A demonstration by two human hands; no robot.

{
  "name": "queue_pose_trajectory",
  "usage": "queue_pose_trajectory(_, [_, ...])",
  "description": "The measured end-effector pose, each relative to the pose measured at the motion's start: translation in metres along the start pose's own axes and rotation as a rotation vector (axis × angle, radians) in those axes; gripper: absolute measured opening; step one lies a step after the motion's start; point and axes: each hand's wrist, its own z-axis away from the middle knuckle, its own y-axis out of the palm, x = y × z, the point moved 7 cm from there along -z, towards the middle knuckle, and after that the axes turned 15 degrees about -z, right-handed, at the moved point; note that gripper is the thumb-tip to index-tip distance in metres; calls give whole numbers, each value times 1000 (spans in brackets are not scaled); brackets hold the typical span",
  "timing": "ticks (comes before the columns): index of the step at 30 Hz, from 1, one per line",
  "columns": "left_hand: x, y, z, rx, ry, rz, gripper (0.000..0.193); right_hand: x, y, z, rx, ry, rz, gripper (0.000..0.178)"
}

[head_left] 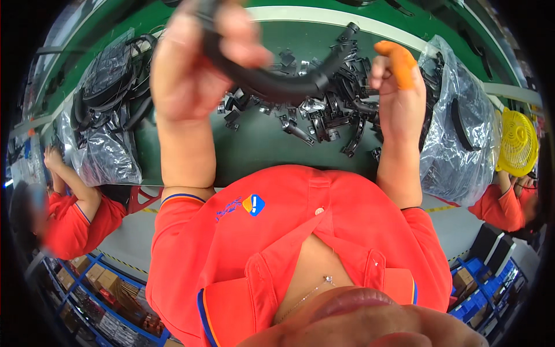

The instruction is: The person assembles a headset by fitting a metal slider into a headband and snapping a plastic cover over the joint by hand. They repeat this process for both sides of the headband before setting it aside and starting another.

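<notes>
My left hand, blurred by motion, is closed around a black curved headband, held up above the green table. The band arcs down from my fingers and to the right, over a pile of small black and shiny curved parts. To the right of that pile, my right hand is raised with its fingers curled in. Orange coverings sit on some of its fingers. Whether anything small is between those fingertips is hidden.
Clear plastic bags with black curved bands stand on the table's left and right. A yellow fan is at the far right. Other people in red shirts sit on both sides. Blue shelves with boxes are at lower left.
</notes>
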Motion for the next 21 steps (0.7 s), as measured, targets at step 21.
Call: queue_pose_trajectory(21, [-32,-12,4,-336,205,-49,41,-86,59,-26,676,-163,1161,20])
